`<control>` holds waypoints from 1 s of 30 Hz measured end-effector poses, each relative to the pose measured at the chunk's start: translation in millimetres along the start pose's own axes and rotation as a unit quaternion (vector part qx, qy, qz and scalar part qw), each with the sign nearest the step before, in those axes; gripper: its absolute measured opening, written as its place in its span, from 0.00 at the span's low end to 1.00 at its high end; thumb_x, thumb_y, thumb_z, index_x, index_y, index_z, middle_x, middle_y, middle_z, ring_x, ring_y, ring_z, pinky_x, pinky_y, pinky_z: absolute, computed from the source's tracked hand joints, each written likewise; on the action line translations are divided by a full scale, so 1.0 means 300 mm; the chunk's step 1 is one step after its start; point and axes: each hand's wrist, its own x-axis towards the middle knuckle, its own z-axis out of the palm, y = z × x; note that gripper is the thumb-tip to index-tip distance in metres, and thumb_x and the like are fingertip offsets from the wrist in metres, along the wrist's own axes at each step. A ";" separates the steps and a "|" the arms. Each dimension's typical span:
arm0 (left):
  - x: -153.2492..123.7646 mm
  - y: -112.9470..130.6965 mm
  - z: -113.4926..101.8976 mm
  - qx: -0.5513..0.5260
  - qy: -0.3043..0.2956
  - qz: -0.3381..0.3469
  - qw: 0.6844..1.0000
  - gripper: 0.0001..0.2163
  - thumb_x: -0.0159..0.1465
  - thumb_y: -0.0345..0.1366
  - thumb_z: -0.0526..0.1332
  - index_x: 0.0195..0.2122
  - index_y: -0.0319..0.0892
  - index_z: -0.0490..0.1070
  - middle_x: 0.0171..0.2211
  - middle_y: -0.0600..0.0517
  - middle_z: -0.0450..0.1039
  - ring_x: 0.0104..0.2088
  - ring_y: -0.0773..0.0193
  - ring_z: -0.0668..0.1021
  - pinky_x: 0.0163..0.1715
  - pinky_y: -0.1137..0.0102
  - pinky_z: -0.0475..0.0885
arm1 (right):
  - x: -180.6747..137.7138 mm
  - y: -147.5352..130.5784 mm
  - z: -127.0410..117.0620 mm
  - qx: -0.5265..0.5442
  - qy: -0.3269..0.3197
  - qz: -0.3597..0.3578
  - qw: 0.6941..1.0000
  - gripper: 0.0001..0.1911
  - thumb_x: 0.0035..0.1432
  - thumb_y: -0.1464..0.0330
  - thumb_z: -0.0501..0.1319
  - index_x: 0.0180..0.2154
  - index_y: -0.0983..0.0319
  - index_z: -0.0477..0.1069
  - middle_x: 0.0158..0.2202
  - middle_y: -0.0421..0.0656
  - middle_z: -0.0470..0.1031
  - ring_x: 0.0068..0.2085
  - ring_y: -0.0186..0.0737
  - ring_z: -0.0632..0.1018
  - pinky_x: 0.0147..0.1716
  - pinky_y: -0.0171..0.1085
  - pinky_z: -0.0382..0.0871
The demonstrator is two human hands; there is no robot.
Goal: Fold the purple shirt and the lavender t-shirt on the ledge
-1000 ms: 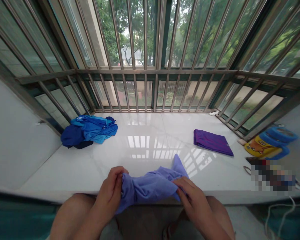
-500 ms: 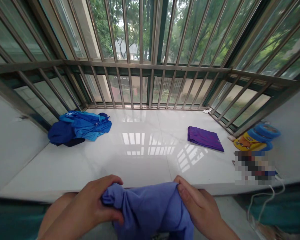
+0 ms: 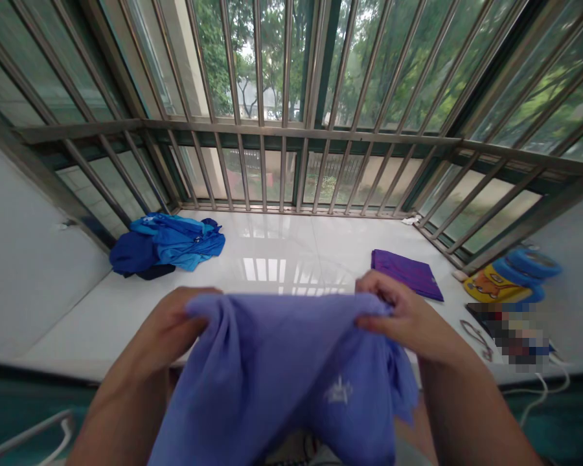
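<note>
A lavender-blue shirt (image 3: 282, 369) with a small white logo hangs spread between both hands, in front of the white sill (image 3: 282, 259). My left hand (image 3: 168, 323) grips its upper left edge, fingers mostly hidden behind the cloth. My right hand (image 3: 403, 317) pinches the upper right edge, fingers closed on the fabric. The shirt hangs down toward my lap.
A heap of blue clothes (image 3: 170, 243) lies at the sill's back left. A folded purple garment (image 3: 408, 273) lies at the right. A yellow and blue bag (image 3: 510, 281) and a cable sit at the far right. Metal window bars (image 3: 282, 136) enclose the sill.
Both hands have lifted the bunched shirt up from the sill's front edge and pulled it apart, so it now hangs spread open.
</note>
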 end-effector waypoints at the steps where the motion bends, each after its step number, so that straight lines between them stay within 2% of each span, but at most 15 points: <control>1: 0.075 -0.008 0.028 0.020 -0.035 0.006 0.999 0.24 0.69 0.58 0.56 0.37 0.42 0.81 0.34 0.48 0.82 0.37 0.53 0.80 0.39 0.64 0.78 | 0.075 0.031 -0.005 -0.056 0.081 -0.015 0.995 0.19 0.61 0.54 0.72 0.43 0.58 0.71 0.38 0.40 0.74 0.38 0.40 0.76 0.38 0.36 0.72; 3: 0.213 -0.047 0.097 0.115 -0.019 -0.014 0.993 0.20 0.73 0.49 0.54 0.48 0.41 0.81 0.39 0.47 0.83 0.41 0.52 0.81 0.44 0.61 0.78 | 0.203 0.107 0.008 -0.189 0.227 -0.013 0.955 0.15 0.64 0.63 0.67 0.50 0.60 0.73 0.48 0.47 0.76 0.46 0.46 0.77 0.47 0.42 0.74; 4: 0.264 -0.079 0.137 0.176 0.003 -0.020 0.984 0.18 0.73 0.44 0.55 0.54 0.41 0.79 0.43 0.44 0.83 0.44 0.51 0.81 0.48 0.59 0.78 | 0.247 0.149 0.026 -0.257 0.264 -0.001 0.930 0.17 0.65 0.67 0.65 0.54 0.62 0.73 0.53 0.51 0.75 0.51 0.50 0.77 0.53 0.45 0.73; 5: 0.299 -0.116 0.179 0.228 0.031 -0.012 0.973 0.18 0.72 0.39 0.57 0.58 0.40 0.78 0.48 0.41 0.82 0.48 0.50 0.81 0.53 0.57 0.76 | 0.275 0.192 0.053 -0.314 0.270 0.016 0.910 0.20 0.65 0.68 0.64 0.58 0.64 0.72 0.57 0.55 0.74 0.56 0.53 0.76 0.57 0.48 0.71; 7: 0.321 -0.201 0.268 0.272 0.036 0.024 0.961 0.20 0.72 0.32 0.55 0.63 0.39 0.74 0.56 0.38 0.79 0.56 0.49 0.79 0.61 0.53 0.73 | 0.284 0.278 0.129 -0.384 0.236 0.071 0.890 0.25 0.68 0.67 0.63 0.64 0.66 0.70 0.61 0.59 0.71 0.61 0.58 0.74 0.62 0.51 0.68; 11: 0.240 -0.333 0.458 0.234 -0.090 0.081 0.965 0.20 0.74 0.33 0.55 0.66 0.40 0.72 0.63 0.39 0.76 0.64 0.50 0.77 0.68 0.52 0.70 | 0.197 0.422 0.331 -0.420 0.115 0.191 0.880 0.32 0.71 0.60 0.64 0.71 0.65 0.66 0.67 0.63 0.68 0.64 0.63 0.73 0.61 0.53 0.69; 14: 0.164 -0.366 0.583 0.229 -0.174 0.096 0.953 0.23 0.74 0.37 0.60 0.69 0.44 0.70 0.70 0.39 0.69 0.69 0.48 0.73 0.71 0.51 0.68 | 0.124 0.484 0.447 -0.432 0.068 0.186 0.880 0.26 0.71 0.63 0.63 0.67 0.61 0.71 0.68 0.60 0.69 0.64 0.63 0.74 0.60 0.53 0.70; 17: 0.116 -0.370 0.656 0.238 -0.212 0.114 0.941 0.24 0.71 0.39 0.66 0.68 0.47 0.71 0.72 0.40 0.67 0.71 0.45 0.70 0.72 0.47 0.65 | 0.065 0.519 0.480 -0.403 0.074 0.129 0.903 0.18 0.70 0.73 0.57 0.56 0.60 0.79 0.59 0.54 0.78 0.59 0.55 0.77 0.60 0.48 0.71; 19: 0.096 -0.380 0.664 0.243 -0.204 0.107 0.942 0.17 0.70 0.37 0.67 0.60 0.45 0.77 0.67 0.40 0.73 0.68 0.45 0.74 0.70 0.47 0.67 | 0.021 0.543 0.451 -0.346 0.111 0.119 0.924 0.17 0.68 0.74 0.55 0.52 0.60 0.79 0.53 0.51 0.82 0.56 0.52 0.80 0.58 0.46 0.72; 21: 0.076 -0.400 0.644 0.235 -0.182 0.083 0.951 0.07 0.71 0.33 0.64 0.48 0.43 0.80 0.59 0.41 0.79 0.61 0.48 0.78 0.66 0.52 0.71 | -0.037 0.576 0.391 -0.278 0.176 0.147 0.933 0.17 0.68 0.69 0.53 0.52 0.60 0.77 0.49 0.50 0.83 0.51 0.51 0.83 0.54 0.45 0.75; 22: 0.064 -0.413 0.626 0.220 -0.170 0.070 0.958 0.06 0.71 0.32 0.62 0.44 0.43 0.79 0.55 0.41 0.80 0.58 0.50 0.80 0.64 0.54 0.73 | -0.070 0.596 0.354 -0.247 0.213 0.168 0.930 0.17 0.69 0.66 0.52 0.51 0.60 0.76 0.47 0.49 0.84 0.48 0.50 0.84 0.51 0.45 0.76; 26: 0.003 -0.455 0.525 0.119 -0.119 0.018 0.986 0.08 0.72 0.35 0.58 0.42 0.44 0.77 0.48 0.45 0.82 0.50 0.54 0.82 0.56 0.59 0.76 | -0.213 0.676 0.222 -0.130 0.316 0.227 0.912 0.19 0.63 0.51 0.55 0.42 0.56 0.75 0.37 0.45 0.84 0.39 0.51 0.84 0.41 0.45 0.77; 30: -0.055 -0.446 0.407 0.094 -0.086 -0.057 0.990 0.13 0.73 0.46 0.57 0.36 0.45 0.74 0.33 0.51 0.80 0.36 0.56 0.81 0.40 0.64 0.76 | -0.309 0.699 0.189 0.029 0.300 0.255 0.919 0.21 0.57 0.46 0.59 0.39 0.55 0.74 0.27 0.40 0.78 0.28 0.48 0.79 0.30 0.43 0.74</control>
